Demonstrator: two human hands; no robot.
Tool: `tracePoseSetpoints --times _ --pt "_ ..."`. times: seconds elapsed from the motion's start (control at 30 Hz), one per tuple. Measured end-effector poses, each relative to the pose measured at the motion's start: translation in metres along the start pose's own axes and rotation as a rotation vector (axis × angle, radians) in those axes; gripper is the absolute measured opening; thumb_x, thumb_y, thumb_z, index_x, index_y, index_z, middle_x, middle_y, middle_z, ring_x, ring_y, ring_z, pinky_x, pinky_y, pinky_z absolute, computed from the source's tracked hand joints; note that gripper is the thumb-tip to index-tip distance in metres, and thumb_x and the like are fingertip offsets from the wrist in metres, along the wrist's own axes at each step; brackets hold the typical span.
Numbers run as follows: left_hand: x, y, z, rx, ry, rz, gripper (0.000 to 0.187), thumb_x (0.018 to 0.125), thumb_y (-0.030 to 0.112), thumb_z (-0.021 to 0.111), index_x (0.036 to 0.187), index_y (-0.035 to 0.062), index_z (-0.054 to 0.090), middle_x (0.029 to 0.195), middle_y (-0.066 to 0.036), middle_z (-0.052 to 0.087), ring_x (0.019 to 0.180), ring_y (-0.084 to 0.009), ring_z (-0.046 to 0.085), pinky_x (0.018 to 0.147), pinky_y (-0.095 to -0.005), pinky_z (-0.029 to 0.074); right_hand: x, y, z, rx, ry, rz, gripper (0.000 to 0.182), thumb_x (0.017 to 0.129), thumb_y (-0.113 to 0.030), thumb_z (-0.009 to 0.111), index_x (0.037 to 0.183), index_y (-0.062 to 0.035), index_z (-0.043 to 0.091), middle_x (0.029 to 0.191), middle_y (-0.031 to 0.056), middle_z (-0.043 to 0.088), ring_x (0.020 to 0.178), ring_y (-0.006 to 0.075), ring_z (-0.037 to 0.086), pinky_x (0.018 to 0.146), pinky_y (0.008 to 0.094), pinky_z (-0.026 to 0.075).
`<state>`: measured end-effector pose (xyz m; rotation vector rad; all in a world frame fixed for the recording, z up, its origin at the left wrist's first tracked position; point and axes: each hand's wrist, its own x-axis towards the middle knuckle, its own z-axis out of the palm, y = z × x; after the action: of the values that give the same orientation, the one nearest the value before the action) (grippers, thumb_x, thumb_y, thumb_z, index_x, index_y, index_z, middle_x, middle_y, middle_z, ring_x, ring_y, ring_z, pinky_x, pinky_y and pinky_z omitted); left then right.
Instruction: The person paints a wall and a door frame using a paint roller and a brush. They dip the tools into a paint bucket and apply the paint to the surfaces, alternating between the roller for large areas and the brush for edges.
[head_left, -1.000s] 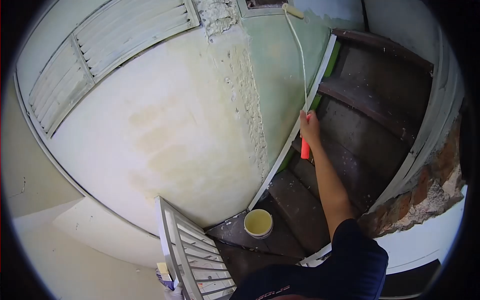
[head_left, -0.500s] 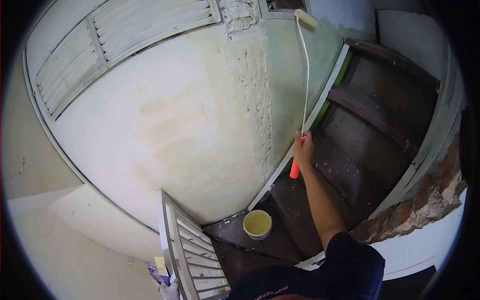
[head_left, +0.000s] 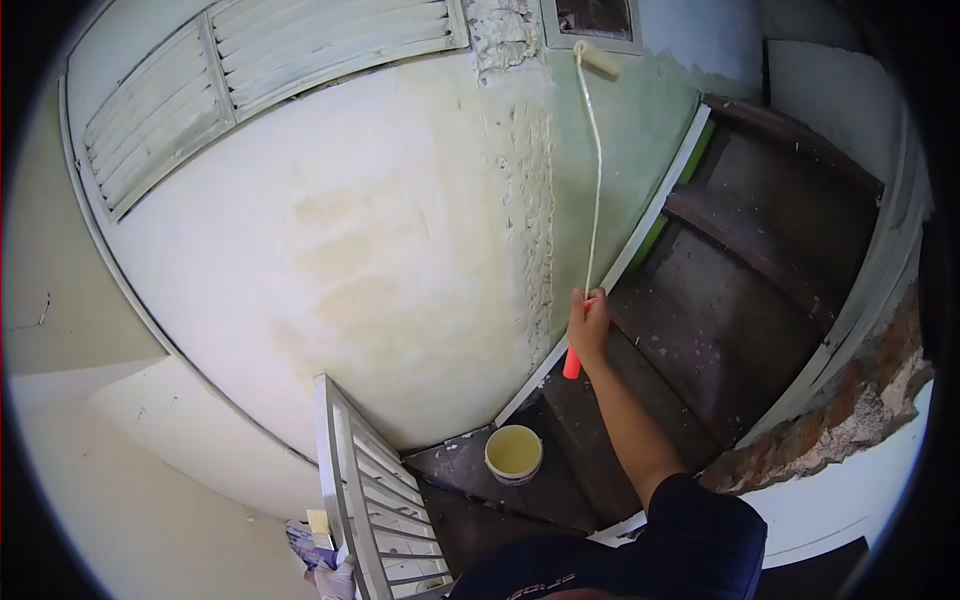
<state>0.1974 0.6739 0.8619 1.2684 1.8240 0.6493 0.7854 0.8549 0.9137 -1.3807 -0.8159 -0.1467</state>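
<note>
My right hand (head_left: 590, 325) is closed around the red handle of a paint roller (head_left: 598, 62), and its long wire frame rises away from my fist. The pale roller sleeve is up by the green wall section (head_left: 630, 120), just below a small framed window (head_left: 596, 18); whether it touches the wall is hard to tell. A bucket of pale yellow paint (head_left: 538, 465) stands on a dark stair tread below my forearm. My left hand is out of view.
Dark wooden stairs (head_left: 740, 270) climb to the right, with broken brickwork (head_left: 840, 425) beside them. A white railing (head_left: 350, 480) stands at lower left. Beyond it lie a yellow-and-white item (head_left: 319, 522) and a pale glove-like shape (head_left: 335, 582). White louvres (head_left: 330, 50) line the upper wall.
My right hand and the roller have moved left and slightly down in view, with the sleeve now a little lower below the window. The view itself has shifted slightly.
</note>
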Motion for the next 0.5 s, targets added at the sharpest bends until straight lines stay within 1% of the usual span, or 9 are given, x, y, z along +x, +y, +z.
tracePoseSetpoints --times 0.03,0.07,0.13,0.17,0.2,0.27,0.3,0.4,0.5 --pt "0.044 -0.084 0.009 0.198 0.165 0.516 0.072 0.088 0.013 0.062 0.146 -0.002 0.024 0.14 -0.014 0.04 0.122 -0.0245 0.041 0.108 -0.0345 0.028 0.002 -0.002 0.0 -0.023 -0.02 0.04 0.032 0.094 -0.033 0.055 0.087 -0.0036 0.047 0.064 0.0152 0.056 0.063 0.036 0.061 0.056 0.0427 0.045" --pt "0.009 -0.029 0.013 0.045 0.277 0.266 0.075 0.086 0.015 0.065 0.147 0.0005 0.023 0.136 -0.014 0.041 0.119 -0.0235 0.042 0.108 -0.0349 0.029 0.008 -0.005 0.002 -0.044 0.023 -0.033 0.032 0.094 -0.033 0.056 0.088 -0.0038 0.046 0.064 0.0156 0.056 0.061 0.0362 0.06 0.056 0.0426 0.044" --pt "0.033 -0.078 0.012 -0.072 0.222 0.304 0.081 0.084 0.019 0.068 0.148 0.0015 0.023 0.136 -0.016 0.04 0.119 -0.0247 0.041 0.107 -0.0352 0.03 0.015 -0.012 0.002 -0.087 -0.007 -0.051 0.031 0.094 -0.033 0.055 0.09 -0.0036 0.045 0.064 0.0172 0.056 0.062 0.0381 0.06 0.056 0.0435 0.044" --pt "0.036 -0.057 -0.005 0.174 -0.008 -0.038 0.078 0.083 0.02 0.069 0.146 0.001 0.027 0.133 -0.015 0.042 0.116 -0.0245 0.042 0.105 -0.033 0.033 0.016 -0.017 0.002 -0.095 -0.013 -0.05 0.031 0.094 -0.033 0.055 0.09 -0.0036 0.045 0.064 0.0182 0.056 0.064 0.0394 0.061 0.056 0.0445 0.045" --pt "-0.017 0.022 0.005 0.096 0.205 0.034 0.071 0.084 0.018 0.068 0.143 -0.0006 0.032 0.128 -0.015 0.044 0.114 -0.0235 0.042 0.102 -0.0308 0.034 0.016 -0.02 0.003 -0.103 -0.02 -0.05 0.031 0.094 -0.033 0.055 0.091 -0.0036 0.044 0.065 0.0192 0.057 0.066 0.0406 0.061 0.056 0.0455 0.045" --pt "0.011 -0.033 0.008 0.309 0.275 0.17 0.067 0.086 0.018 0.066 0.142 -0.0017 0.034 0.13 -0.016 0.046 0.119 -0.024 0.042 0.103 -0.0333 0.035 0.011 -0.005 0.009 -0.138 -0.047 -0.056 0.033 0.094 -0.034 0.053 0.089 -0.0028 0.045 0.067 0.0205 0.058 0.068 0.043 0.061 0.057 0.0473 0.044" --pt "0.051 -0.085 -0.001 -0.049 -0.059 -0.007 0.068 0.088 0.022 0.066 0.143 -0.002 0.033 0.142 -0.018 0.039 0.128 -0.0269 0.038 0.108 -0.0371 0.03 0.004 -0.004 0.007 -0.136 -0.065 -0.05 0.033 0.095 -0.034 0.054 0.088 -0.0027 0.045 0.066 0.0161 0.054 0.065 0.035 0.058 0.058 0.0433 0.044" --pt "0.014 -0.035 0.007 0.094 0.262 0.29 0.057 0.092 0.022 0.06 0.141 -0.0001 0.039 0.138 -0.017 0.045 0.121 -0.0239 0.045 0.104 -0.0357 0.035 -0.034 -0.007 0.0 -0.132 0.005 -0.161 0.033 0.096 -0.034 0.054 0.087 -0.0038 0.045 0.06 0.0085 0.048 0.053 0.0237 0.054 0.052 0.0378 0.043" --pt "0.065 -0.129 0.012 -0.201 0.029 0.125 0.045 0.097 0.029 0.05 0.135 0.0059 0.049 0.131 -0.011 0.052 0.113 -0.0244 0.049 0.098 -0.0323 0.038 -0.101 0.037 -0.014 0.024 -0.092 0.149 0.029 0.096 -0.031 0.055 0.083 -0.0062 0.045 0.056 0.0035 0.047 0.048 0.017 0.052 0.044 0.0333 0.039"
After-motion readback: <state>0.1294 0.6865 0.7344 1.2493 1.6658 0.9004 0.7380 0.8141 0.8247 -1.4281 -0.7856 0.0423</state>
